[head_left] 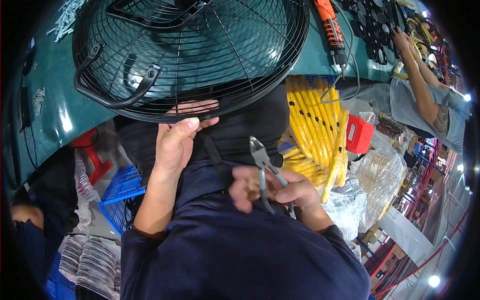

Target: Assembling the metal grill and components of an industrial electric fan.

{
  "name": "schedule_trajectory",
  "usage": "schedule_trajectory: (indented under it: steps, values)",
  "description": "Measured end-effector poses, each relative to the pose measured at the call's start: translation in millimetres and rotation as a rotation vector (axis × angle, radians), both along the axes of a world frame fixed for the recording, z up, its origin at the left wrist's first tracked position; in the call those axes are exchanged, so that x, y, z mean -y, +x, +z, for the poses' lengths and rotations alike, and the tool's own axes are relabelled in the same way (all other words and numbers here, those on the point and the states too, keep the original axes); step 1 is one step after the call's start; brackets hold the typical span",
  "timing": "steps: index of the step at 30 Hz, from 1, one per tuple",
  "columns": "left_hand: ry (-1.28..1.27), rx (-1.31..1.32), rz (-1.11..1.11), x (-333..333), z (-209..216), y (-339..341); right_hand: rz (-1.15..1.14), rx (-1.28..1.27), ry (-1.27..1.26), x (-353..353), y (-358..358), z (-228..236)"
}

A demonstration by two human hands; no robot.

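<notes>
A round black wire fan guard [210, 65] lies on the green work table [55, 95], its near rim jutting past the table edge. My left hand [175, 142] grips that rim, thumb on the near side and fingers reaching through or under the wires. Near the left of the guard, a curved black handle [120, 103] is screwed on. In front of my body, my right hand [275, 187] holds diagonal cutting pliers [261, 159] with grey handles, jaws pointing up and away. Some of its fingers are smeared by motion. The pliers are apart from the guard.
An orange and black power screwdriver [332, 32] with a cord lies right of the guard. Loose screws [65, 20] are at the far left. Yellow tubes [320, 130] in plastic and a red plastic piece [358, 134] are at my right. A co-worker's arm [420, 80] reaches over black round parts.
</notes>
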State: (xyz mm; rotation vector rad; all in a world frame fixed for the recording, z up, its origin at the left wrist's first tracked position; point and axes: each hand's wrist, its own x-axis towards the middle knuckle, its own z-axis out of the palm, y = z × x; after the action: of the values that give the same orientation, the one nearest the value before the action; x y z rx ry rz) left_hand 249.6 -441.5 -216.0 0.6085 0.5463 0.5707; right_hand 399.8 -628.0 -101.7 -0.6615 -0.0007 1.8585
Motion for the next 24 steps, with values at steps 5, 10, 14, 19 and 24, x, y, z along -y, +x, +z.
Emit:
schedule_trajectory:
  steps: [5, 10, 14, 19, 24]
  values:
    - [-0.016, 0.078, -0.044, -3.6, -1.6, 0.4, 0.042, 0.467, -0.123, 10.9, 24.3, 1.9]
    - [0.001, 0.144, -0.08, -4.3, -2.0, -2.0, 0.4, 0.986, -0.314, 7.5, 34.2, 14.0]
    - [0.002, 0.002, -0.502, 3.5, 19.1, -10.6, 0.07, 0.784, -0.144, -7.5, 18.5, 19.4]
    - [0.599, -0.119, -0.681, 16.6, 62.9, -17.2, 0.469, 0.75, 0.03, -23.1, 24.3, 17.0]
    - [0.455, -0.296, -0.556, 14.3, 85.6, -27.6, 0.285, 0.958, 0.364, -50.7, 17.8, 14.7]
